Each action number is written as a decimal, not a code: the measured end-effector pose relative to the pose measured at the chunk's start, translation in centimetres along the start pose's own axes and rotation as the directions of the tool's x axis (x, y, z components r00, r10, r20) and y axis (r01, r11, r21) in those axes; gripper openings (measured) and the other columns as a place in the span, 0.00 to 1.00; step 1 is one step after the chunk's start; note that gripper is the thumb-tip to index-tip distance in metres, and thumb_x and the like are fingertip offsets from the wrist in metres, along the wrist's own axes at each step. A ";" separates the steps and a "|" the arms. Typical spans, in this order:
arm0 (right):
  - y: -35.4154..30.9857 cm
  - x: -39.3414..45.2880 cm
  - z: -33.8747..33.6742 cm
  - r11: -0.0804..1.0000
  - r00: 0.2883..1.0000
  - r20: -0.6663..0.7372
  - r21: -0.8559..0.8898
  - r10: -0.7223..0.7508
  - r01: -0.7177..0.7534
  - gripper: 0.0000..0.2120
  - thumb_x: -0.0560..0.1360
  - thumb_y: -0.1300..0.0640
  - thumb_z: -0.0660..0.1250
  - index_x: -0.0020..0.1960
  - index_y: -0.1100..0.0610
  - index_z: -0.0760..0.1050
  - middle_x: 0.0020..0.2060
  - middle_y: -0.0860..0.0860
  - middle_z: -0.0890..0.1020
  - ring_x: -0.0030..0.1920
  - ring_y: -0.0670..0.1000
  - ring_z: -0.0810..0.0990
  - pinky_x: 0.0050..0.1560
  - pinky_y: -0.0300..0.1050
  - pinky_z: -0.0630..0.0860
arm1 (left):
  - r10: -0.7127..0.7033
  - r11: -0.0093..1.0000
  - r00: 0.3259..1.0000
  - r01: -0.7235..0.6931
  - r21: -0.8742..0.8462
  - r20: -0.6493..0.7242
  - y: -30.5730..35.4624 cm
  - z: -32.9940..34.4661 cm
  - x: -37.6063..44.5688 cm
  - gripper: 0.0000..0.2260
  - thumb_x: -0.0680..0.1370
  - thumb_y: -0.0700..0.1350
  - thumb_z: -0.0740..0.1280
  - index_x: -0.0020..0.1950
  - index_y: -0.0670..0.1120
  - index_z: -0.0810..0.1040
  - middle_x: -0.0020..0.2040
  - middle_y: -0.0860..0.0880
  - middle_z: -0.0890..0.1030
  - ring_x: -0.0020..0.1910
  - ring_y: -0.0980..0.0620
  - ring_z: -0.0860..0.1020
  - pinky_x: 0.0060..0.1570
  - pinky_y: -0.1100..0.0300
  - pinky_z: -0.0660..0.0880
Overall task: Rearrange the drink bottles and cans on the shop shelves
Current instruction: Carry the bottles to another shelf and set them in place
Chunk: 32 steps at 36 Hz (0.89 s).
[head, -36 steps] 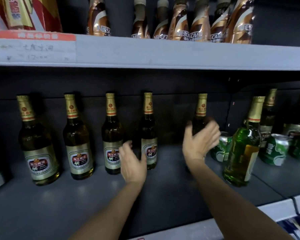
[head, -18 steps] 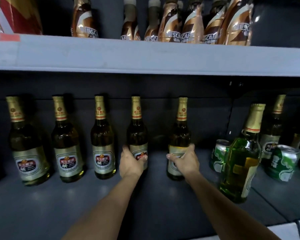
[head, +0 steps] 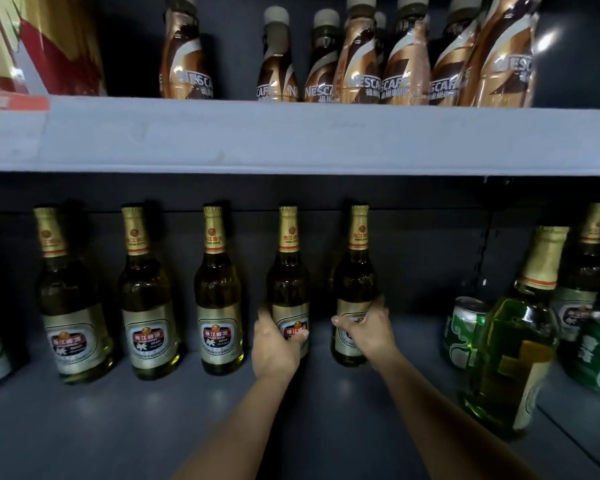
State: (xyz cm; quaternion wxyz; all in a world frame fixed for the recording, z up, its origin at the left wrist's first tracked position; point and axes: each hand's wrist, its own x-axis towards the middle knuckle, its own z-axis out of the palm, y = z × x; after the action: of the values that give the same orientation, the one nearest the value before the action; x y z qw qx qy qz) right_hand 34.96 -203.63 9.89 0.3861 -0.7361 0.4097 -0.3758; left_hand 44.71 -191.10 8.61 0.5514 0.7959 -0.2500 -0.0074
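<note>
Fifth bottle (head: 355, 289) shifted leftward, upright, right hand (head: 368, 329) gripping

The lower shelf (head: 125, 424) sits in dim light, its back panel nearly black, while the pale lip of the upper shelf (head: 291, 136) catches more brightness from above and in front. Small soft highlights dot the lower shelf floor and the shoulders of the beer bottles (head: 219, 292). Strong glare whitens the foil wraps of the coffee bottles (head: 406, 60). Wide-angle distortion bows the shelf edge and tilts the green bottle (head: 510, 355) at the right. Edges look soft, with slight smearing throughout.
</note>
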 end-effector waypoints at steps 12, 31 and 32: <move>-2.8 -5.3 -3.1 0.897 0.776 -0.476 -0.359 -0.414 0.258 0.26 0.74 0.43 0.62 0.63 0.61 0.70 0.55 0.57 0.76 0.61 0.57 0.70 0.62 0.53 0.63 | 0.127 0.992 0.948 -0.116 0.055 -0.290 1.7 -0.3 -3.5 0.32 0.71 0.46 0.74 0.69 0.38 0.64 0.63 0.38 0.69 0.65 0.40 0.66 0.60 0.45 0.68; 3.9 -6.3 -18.5 0.949 0.925 -0.334 0.188 -0.182 0.255 0.38 0.71 0.43 0.69 0.75 0.51 0.56 0.67 0.49 0.71 0.67 0.50 0.70 0.69 0.50 0.66 | 0.159 0.985 0.852 -0.101 -0.141 0.499 10.9 14.6 -17.3 0.32 0.67 0.53 0.73 0.67 0.54 0.62 0.61 0.51 0.74 0.59 0.48 0.75 0.55 0.54 0.75; 4.3 -6.4 -18.6 0.944 0.938 -0.302 0.223 -0.171 0.244 0.40 0.72 0.49 0.72 0.76 0.51 0.54 0.67 0.50 0.70 0.66 0.49 0.70 0.68 0.47 0.65 | 0.145 0.988 0.866 -0.102 -0.114 0.479 11.1 14.7 -17.5 0.29 0.67 0.53 0.73 0.64 0.53 0.64 0.59 0.51 0.76 0.57 0.48 0.77 0.52 0.54 0.76</move>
State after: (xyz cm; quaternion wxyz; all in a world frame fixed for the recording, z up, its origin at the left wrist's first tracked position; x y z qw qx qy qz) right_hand 15.05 -204.34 12.40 0.3744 -0.6588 0.3273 -0.5645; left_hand 20.87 -199.79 8.03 0.5034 0.7268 -0.4303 -0.1822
